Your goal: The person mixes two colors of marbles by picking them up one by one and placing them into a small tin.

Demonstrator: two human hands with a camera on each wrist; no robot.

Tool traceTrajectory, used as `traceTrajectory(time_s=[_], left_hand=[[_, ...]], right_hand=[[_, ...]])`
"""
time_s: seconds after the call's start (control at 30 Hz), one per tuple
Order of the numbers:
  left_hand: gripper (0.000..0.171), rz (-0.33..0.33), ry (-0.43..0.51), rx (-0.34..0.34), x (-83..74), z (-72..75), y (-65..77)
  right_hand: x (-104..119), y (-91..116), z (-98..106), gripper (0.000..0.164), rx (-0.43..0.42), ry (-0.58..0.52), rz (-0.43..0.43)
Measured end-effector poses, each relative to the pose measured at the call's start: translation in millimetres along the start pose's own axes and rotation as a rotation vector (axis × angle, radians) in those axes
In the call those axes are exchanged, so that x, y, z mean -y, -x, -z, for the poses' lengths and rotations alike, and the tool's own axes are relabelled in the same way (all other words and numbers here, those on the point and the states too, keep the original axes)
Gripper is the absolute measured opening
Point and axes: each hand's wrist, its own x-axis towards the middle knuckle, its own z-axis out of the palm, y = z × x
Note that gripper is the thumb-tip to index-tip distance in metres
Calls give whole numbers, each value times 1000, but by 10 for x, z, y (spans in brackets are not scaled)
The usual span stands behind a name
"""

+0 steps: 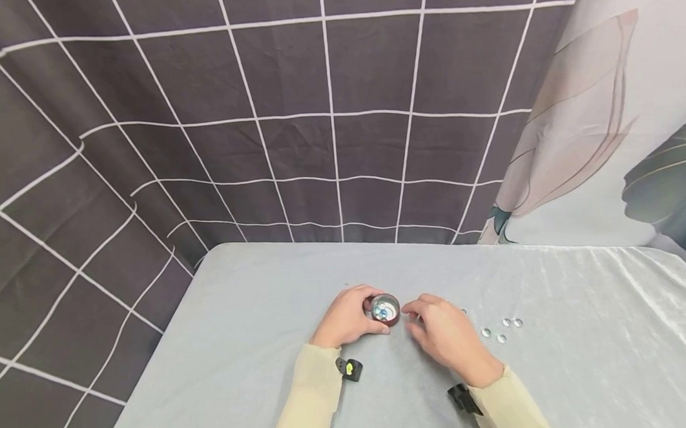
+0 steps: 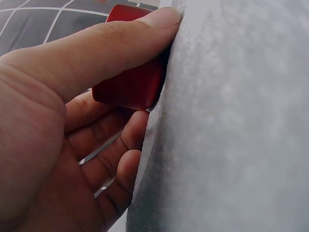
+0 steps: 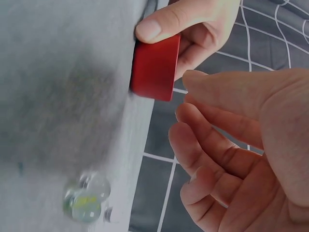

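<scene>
A small round red container (image 1: 394, 320) with a silvery inside stands upright on the cloth, and several clear glass beads (image 1: 382, 313) lie in it. My left hand (image 1: 345, 318) grips its side, the thumb (image 2: 145, 29) in front and the fingers behind. Close to the container's right side is my right hand (image 1: 447, 332), its fingers loosely curled. In the right wrist view nothing shows between that thumb and the fingertips (image 3: 181, 135), which are apart from the red wall (image 3: 154, 70).
Several loose glass beads (image 1: 502, 339) lie on the pale grey cloth (image 1: 239, 349) to the right of my right hand, one partly hidden behind it. A dark curtain with white grid lines (image 1: 293, 145) hangs behind the table, and a leaf-patterned curtain (image 1: 595, 130) hangs at the right.
</scene>
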Motion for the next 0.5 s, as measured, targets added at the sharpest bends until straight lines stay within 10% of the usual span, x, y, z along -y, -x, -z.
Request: traceTrajectory(time_s=[0.5], left_hand=[[59, 19, -5, 7, 2, -6, -5]], right_hand=[[-176, 181, 113, 21, 11, 38, -13]])
